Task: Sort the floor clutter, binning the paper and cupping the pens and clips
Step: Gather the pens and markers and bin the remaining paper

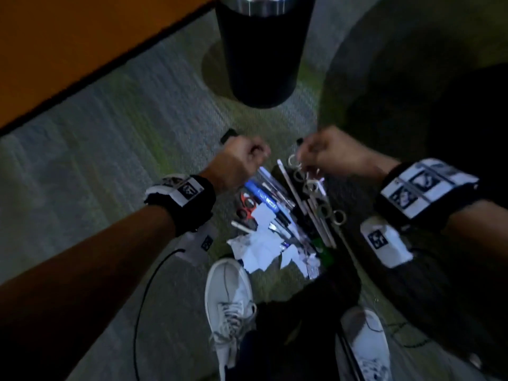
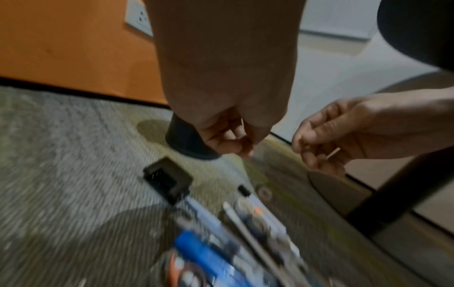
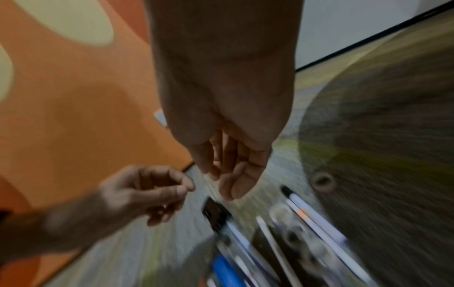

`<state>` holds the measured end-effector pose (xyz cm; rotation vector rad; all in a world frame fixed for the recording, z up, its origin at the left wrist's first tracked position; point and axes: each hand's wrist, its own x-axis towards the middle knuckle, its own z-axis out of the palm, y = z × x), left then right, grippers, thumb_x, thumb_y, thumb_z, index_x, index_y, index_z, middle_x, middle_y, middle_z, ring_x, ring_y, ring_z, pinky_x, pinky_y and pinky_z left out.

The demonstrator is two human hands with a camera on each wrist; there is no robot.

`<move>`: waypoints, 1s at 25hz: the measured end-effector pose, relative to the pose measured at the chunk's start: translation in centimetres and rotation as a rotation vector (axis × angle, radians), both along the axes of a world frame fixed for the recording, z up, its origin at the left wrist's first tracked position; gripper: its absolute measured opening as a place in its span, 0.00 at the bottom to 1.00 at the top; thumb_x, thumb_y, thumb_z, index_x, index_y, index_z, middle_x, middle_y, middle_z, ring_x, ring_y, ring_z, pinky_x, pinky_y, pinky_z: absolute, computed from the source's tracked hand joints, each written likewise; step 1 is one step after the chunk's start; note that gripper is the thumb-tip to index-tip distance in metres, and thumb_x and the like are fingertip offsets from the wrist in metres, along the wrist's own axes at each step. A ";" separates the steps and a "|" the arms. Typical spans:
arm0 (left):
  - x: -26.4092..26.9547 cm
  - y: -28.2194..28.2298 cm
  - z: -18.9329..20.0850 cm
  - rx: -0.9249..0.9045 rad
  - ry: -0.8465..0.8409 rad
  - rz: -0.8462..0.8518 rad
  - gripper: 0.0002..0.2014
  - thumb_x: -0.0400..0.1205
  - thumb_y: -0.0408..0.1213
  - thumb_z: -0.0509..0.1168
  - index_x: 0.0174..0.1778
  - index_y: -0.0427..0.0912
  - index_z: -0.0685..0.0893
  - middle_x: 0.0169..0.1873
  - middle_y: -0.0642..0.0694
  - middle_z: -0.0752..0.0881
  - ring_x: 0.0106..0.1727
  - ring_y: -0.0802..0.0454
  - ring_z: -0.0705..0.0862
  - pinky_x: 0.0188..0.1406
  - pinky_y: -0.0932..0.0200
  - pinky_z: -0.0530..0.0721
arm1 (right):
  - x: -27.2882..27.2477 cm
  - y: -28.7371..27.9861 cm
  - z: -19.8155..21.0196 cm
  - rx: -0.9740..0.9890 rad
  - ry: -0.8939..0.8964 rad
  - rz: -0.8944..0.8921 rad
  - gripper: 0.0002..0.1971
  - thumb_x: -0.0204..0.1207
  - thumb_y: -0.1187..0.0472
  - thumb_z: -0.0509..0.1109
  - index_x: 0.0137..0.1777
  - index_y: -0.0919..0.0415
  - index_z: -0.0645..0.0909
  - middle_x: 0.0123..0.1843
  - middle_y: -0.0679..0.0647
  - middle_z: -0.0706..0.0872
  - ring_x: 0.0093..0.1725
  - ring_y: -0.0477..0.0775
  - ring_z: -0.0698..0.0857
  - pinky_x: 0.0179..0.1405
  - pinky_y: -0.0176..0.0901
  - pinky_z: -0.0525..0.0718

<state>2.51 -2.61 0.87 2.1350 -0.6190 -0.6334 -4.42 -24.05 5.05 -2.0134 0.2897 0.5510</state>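
Observation:
Both hands hover over a floor pile in the head view. My left hand (image 1: 243, 155) has curled fingers with thumb near forefinger and nothing seen in it (image 3: 157, 190). My right hand (image 1: 327, 152) hangs with relaxed fingers (image 3: 233, 174); a thin pale sliver shows by them (image 2: 332, 153), unidentifiable. Below lie pens, a blue marker (image 1: 261, 195), metal rings (image 1: 302, 174), red scissors (image 1: 246, 206) and white paper scraps (image 1: 261, 248). A black binder clip (image 2: 169, 180) lies just beyond my left hand. The black cup (image 1: 261, 50) stands further ahead.
An orange panel (image 1: 68, 37) with a wall socket (image 2: 138, 15) borders the carpet on the left. A dark pole (image 2: 393, 194) on a round base stands to the right. My white shoes (image 1: 228, 298) sit just behind the pile, and a black cable (image 1: 148, 284) loops nearby.

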 end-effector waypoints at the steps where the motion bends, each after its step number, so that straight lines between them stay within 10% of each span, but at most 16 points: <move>1: -1.7 0.2 -1.5 0.067 0.033 -0.084 0.09 0.79 0.38 0.60 0.43 0.44 0.86 0.34 0.42 0.88 0.33 0.49 0.83 0.34 0.59 0.76 | -2.1 0.1 -2.5 -0.090 0.048 0.065 0.08 0.78 0.72 0.67 0.40 0.66 0.86 0.29 0.58 0.87 0.20 0.40 0.82 0.27 0.38 0.82; 6: -7.1 1.3 -6.4 0.514 0.046 -0.336 0.06 0.82 0.40 0.66 0.45 0.40 0.84 0.46 0.39 0.87 0.49 0.41 0.85 0.45 0.55 0.78 | -8.8 1.4 -9.1 -0.247 0.124 0.181 0.05 0.72 0.64 0.73 0.38 0.60 0.90 0.34 0.54 0.91 0.30 0.42 0.86 0.37 0.36 0.81; 13: -11.3 1.6 -10.6 0.602 -0.093 -0.005 0.35 0.74 0.52 0.76 0.68 0.33 0.71 0.62 0.34 0.74 0.59 0.34 0.78 0.53 0.39 0.82 | -13.9 4.3 -14.5 -0.593 0.149 0.320 0.16 0.77 0.49 0.70 0.52 0.62 0.73 0.47 0.65 0.86 0.47 0.69 0.86 0.34 0.48 0.73; 18: -10.5 1.0 -11.6 0.329 0.025 0.195 0.02 0.74 0.31 0.67 0.40 0.41 0.81 0.42 0.38 0.86 0.40 0.38 0.87 0.33 0.50 0.80 | -13.2 3.7 -14.8 -0.601 0.019 0.217 0.14 0.79 0.53 0.65 0.54 0.64 0.73 0.49 0.67 0.85 0.47 0.71 0.86 0.35 0.52 0.77; 25: -8.7 3.8 -10.4 0.129 0.112 0.304 0.11 0.77 0.25 0.61 0.44 0.40 0.86 0.32 0.45 0.89 0.33 0.51 0.86 0.35 0.57 0.86 | -12.9 2.3 -14.6 -0.528 -0.046 -0.023 0.12 0.79 0.52 0.67 0.53 0.60 0.76 0.52 0.67 0.85 0.47 0.70 0.86 0.45 0.55 0.83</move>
